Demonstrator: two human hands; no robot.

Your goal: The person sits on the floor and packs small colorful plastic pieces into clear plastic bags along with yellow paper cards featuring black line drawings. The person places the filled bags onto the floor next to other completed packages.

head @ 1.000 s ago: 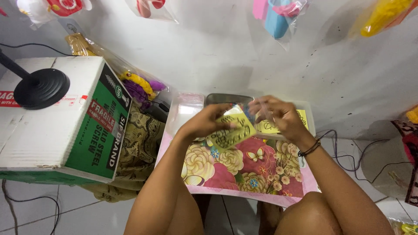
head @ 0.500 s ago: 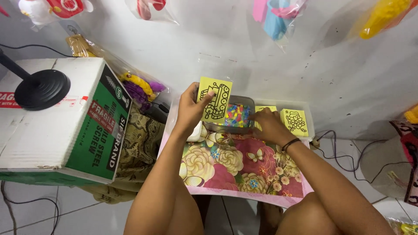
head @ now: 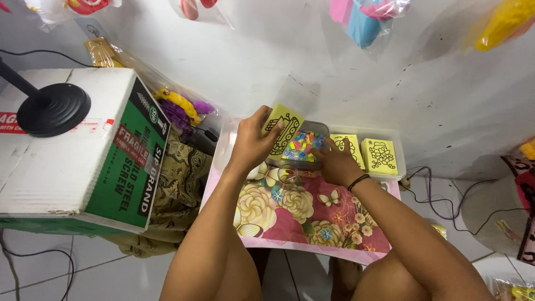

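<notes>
Left hand (head: 251, 146) raised, fingers (head: 257, 118) curled in a pinch grip around the yellow card (head: 283, 129), forearm running down and toward the body. Right hand (head: 336, 163) lower, to the right of the yellow card, palm down, fingers spread and resting; dark band at wrist. Both forearms bare, extended forward.

The yellow card (head: 281, 130) in my left hand (head: 251, 146) has a black line drawing and stands nearly upright, tilted slightly, inside a clear sleeve. At its three o'clock, touching it, sits the clear tub (head: 304, 146) of mixed coloured beads, my right hand (head: 334, 164) resting at its five o'clock.
</notes>
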